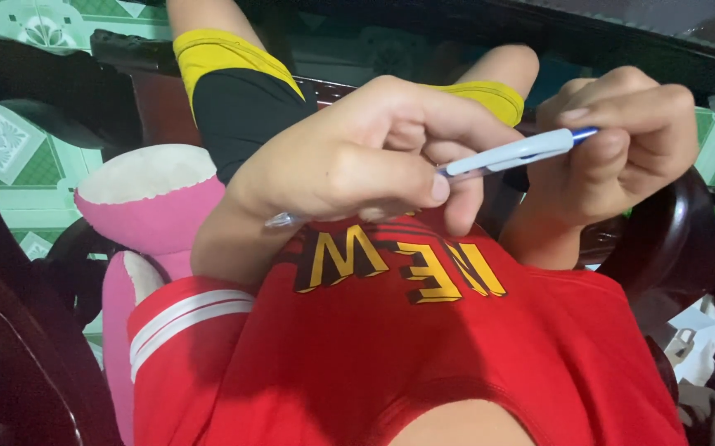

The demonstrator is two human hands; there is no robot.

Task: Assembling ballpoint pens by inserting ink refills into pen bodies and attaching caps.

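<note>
We held a white pen (pixel 506 155) with a blue end across our chest, above the red shirt (pixel 423 347). Our left hand (pixel 357 161) kept a closed grip on the barrel near its clear tip, which poked out at about eight o'clock from that hand. Our right hand (pixel 622 144), at three o'clock from the left, had its grip pinched shut on the blue end. The pen lay tilted, its blue end higher. A pink plush toy (pixel 155 206) sat at nine o'clock, beside our leg. We judged the step to be working the pen's blue end, twisting or pulling it; that would call for a steady left hold.
</note>
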